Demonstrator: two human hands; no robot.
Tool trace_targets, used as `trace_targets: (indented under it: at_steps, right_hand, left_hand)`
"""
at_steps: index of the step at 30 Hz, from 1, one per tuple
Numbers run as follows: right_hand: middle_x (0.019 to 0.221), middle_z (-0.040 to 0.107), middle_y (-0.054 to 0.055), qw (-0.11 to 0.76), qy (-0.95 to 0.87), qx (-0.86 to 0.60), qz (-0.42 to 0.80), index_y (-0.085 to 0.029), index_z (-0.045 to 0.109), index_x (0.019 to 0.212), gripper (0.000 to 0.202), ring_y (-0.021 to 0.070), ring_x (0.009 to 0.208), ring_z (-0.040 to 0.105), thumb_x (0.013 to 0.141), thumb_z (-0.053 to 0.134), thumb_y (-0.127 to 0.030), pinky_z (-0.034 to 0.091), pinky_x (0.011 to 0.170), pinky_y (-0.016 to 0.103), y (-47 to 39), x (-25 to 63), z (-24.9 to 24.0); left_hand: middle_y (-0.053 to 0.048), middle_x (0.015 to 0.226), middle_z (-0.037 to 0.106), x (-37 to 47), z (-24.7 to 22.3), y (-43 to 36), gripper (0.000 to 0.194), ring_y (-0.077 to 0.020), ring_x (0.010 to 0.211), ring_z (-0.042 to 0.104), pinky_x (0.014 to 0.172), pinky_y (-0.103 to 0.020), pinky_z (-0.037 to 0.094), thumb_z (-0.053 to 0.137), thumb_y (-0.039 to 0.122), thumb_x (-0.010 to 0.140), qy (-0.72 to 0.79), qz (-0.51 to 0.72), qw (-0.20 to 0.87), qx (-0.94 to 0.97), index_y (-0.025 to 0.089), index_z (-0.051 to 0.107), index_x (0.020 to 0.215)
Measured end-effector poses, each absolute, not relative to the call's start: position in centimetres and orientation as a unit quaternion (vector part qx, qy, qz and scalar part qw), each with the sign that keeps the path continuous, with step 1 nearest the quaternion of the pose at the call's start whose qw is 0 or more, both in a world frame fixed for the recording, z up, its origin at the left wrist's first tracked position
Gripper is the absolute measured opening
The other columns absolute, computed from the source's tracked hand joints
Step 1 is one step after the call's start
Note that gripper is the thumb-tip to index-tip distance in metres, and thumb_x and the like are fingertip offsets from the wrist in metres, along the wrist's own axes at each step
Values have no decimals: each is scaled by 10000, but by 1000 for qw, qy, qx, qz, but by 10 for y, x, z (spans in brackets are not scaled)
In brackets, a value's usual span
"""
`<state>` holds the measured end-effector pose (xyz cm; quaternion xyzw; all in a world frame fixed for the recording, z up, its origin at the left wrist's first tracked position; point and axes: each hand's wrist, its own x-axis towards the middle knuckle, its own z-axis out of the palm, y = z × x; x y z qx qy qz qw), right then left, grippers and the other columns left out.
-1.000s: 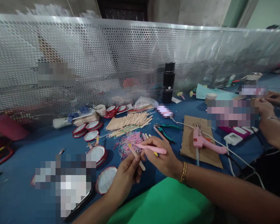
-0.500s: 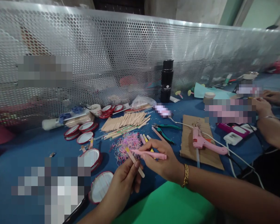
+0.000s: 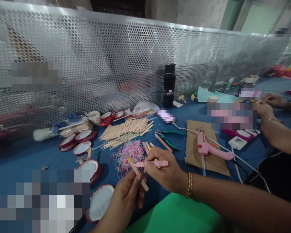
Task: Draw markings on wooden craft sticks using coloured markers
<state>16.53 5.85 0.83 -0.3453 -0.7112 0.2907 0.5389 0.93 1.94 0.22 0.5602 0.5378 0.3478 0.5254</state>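
Flat pale wooden stick with a yellow band (image 3: 135,169): located at the near edge of the pile of multicoloured loops (image 3: 133,149), which serves as landmark. Its long axis runs aslant, banded end farther from the wearer and to the left, plain end nearer and to the right. The left hand (image 3: 128,189) is the nearer one, its fingers clamped on the stick below the band. The right hand (image 3: 166,171), on the near right side of the pile, has its fingers closed on a pink plastic marker (image 3: 163,163). The marker lies nearly crosswise, tip leftward, meeting the stick just below the band; whether it touches cannot be told. Beyond the pile: loose pale wooden sticks (image 3: 126,127). Well right of it: a pink glue gun (image 3: 213,150), on the counter (image 3: 181,155).
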Motion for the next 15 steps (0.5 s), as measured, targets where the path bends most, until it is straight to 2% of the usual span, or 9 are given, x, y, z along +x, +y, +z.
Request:
trace_targets:
  at_steps: [4, 15]
  right_hand:
    - [636, 566, -30, 542, -705, -354, 289, -182, 564, 676, 140, 92, 592, 519, 807, 534, -145, 394, 574, 229, 60, 166, 8]
    - [643, 557, -43, 549, -707, -354, 271, -187, 548, 700, 119, 82, 591, 501, 806, 556, -133, 377, 576, 220, 62, 166, 5]
  left_hand:
    - [59, 495, 531, 8, 1, 19, 474, -78, 379, 460, 400, -182, 334, 516, 654, 812, 543, 350, 525, 554, 186, 559, 754]
    - [54, 507, 541, 7, -1, 21, 467, -71, 391, 456, 401, -175, 318, 524, 632, 824, 538, 353, 520, 562, 189, 536, 677]
